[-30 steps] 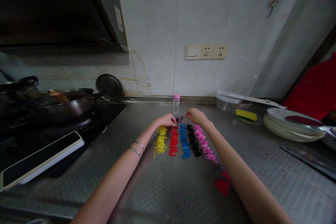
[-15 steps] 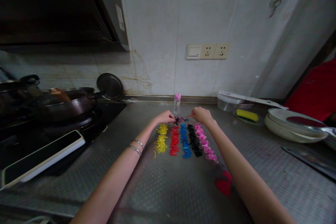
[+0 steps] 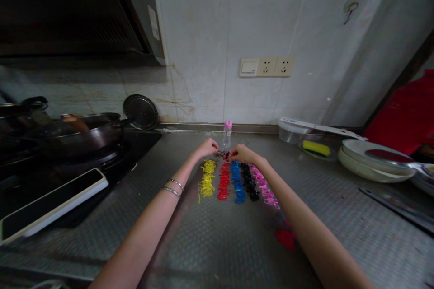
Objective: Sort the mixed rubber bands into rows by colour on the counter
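Small elastic bands lie sorted in rows on the steel counter (image 3: 217, 244): yellow (image 3: 207, 180), red (image 3: 224, 181), blue (image 3: 237, 181), black (image 3: 250, 183) and pink (image 3: 263, 186). At the far end of the rows sits a small mixed pile of bands (image 3: 223, 154). My left hand (image 3: 207, 147) pinches at the pile's left side. My right hand (image 3: 241, 154) pinches at its right side, above the blue row. Whether either hand holds a band is too small to tell. A small clear bottle with a pink cap (image 3: 227, 133) stands just behind the pile.
A dark wok (image 3: 74, 133) sits on the stove at left, with a round lid (image 3: 140, 112) against the wall. A phone (image 3: 50, 205) lies at the stove's front edge. Plates (image 3: 373, 159), a sponge (image 3: 316, 147) and a clear container (image 3: 291, 130) stand at right. A red scrap (image 3: 285, 238) lies under my right forearm.
My right hand has moved left from the pink row's end to the mixed pile. My left hand shifted slightly left and farther back.
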Available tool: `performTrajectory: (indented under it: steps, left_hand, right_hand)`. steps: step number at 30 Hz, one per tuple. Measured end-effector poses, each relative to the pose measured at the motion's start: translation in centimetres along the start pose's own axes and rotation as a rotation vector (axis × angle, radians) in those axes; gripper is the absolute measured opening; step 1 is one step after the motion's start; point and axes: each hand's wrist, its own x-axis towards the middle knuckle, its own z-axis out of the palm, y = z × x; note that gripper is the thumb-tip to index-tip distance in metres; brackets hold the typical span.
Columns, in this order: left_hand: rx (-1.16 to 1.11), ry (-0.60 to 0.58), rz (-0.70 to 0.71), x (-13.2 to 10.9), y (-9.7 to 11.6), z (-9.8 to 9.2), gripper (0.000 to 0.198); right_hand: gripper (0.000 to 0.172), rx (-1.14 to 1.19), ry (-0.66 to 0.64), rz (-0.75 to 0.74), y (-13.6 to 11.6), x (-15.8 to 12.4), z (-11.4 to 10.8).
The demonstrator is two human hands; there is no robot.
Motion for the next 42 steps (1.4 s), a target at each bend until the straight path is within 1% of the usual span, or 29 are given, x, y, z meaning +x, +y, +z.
performTrajectory:
  steps: [4,8,11,17,23,28,36,42]
  left_hand:
    - [0.01,0.019,-0.01,-0.1,-0.1,-0.4,0.023]
    - [0.008,0.016,-0.001,-0.3,-0.3,-0.8,0.024]
    - [0.014,0.01,-0.002,-0.3,-0.7,-0.9,0.024]
    - [0.048,-0.024,-0.029,-0.1,-1.5,-0.5,0.023]
    - [0.043,-0.038,-0.043,-0.3,-1.5,-0.4,0.022]
    - [0.07,-0.022,-0.059,-0.4,-1.5,-0.6,0.022]
    - [0.078,-0.013,-0.032,-0.2,-1.9,-0.4,0.022]
    - [0.065,-0.013,-0.058,-0.3,-1.7,-0.6,0.023]
  right_hand:
    - [0.018,-0.015,-0.014,-0.003,0.1,0.2,-0.2]
    - [0.021,-0.035,0.016,0.049,0.5,0.4,-0.2]
    - [0.021,-0.026,0.054,0.061,0.7,0.3,0.1]
    - [0.022,0.035,0.088,0.02,0.5,0.1,0.9]
    - [0.024,0.023,0.09,0.053,0.7,0.3,1.6]
    - [0.026,0.051,0.094,0.032,0.6,0.3,1.9]
    - [0.029,0.003,0.119,-0.001,-0.2,0.1,2.0]
    - [0.028,0.056,0.118,-0.001,-0.2,0.0,1.4]
